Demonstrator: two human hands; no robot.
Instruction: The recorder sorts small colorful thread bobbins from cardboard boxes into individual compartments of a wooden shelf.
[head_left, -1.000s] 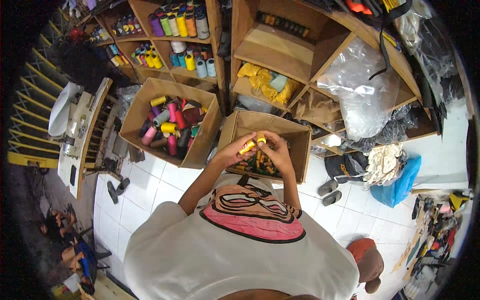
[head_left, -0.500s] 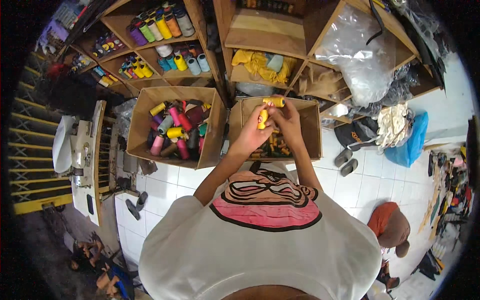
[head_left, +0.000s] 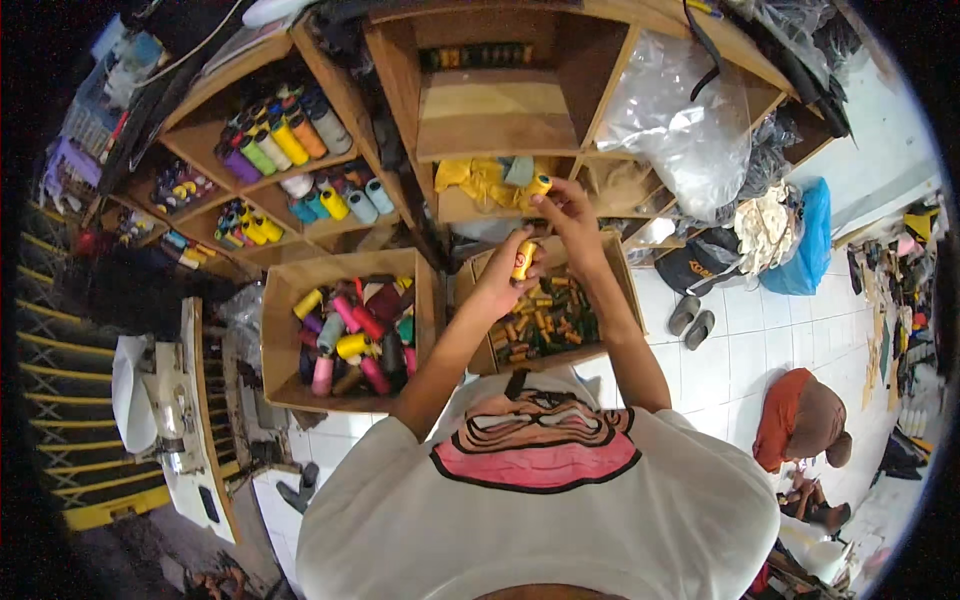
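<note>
A small yellow thread spool point(head_left: 523, 260) stands nearly upright in my left hand point(head_left: 500, 278), its fingers closed round it above the right-hand cardboard box. My right hand point(head_left: 570, 212) is farther out and higher, near the front of a shelf compartment. Its fingertips pinch a second yellow thread spool point(head_left: 540, 185). Below both hands, the right-hand cardboard box point(head_left: 625, 290) holds many small spools point(head_left: 545, 320), mostly yellow, orange and dark green. My forearms hide part of it.
Left of it stands another cardboard box point(head_left: 290, 385) of larger coloured thread cones. A wooden shelf point(head_left: 500, 105) rises behind, with a row of small spools in its upper compartment and a yellow cloth point(head_left: 470, 182) lower down. Slippers point(head_left: 690, 322) lie right; a person point(head_left: 800, 420) is lower right.
My hands have parted: the right has lifted its spool outward toward the shelf, while the left keeps its own over the box. The view has shifted, showing more of the small spools.
</note>
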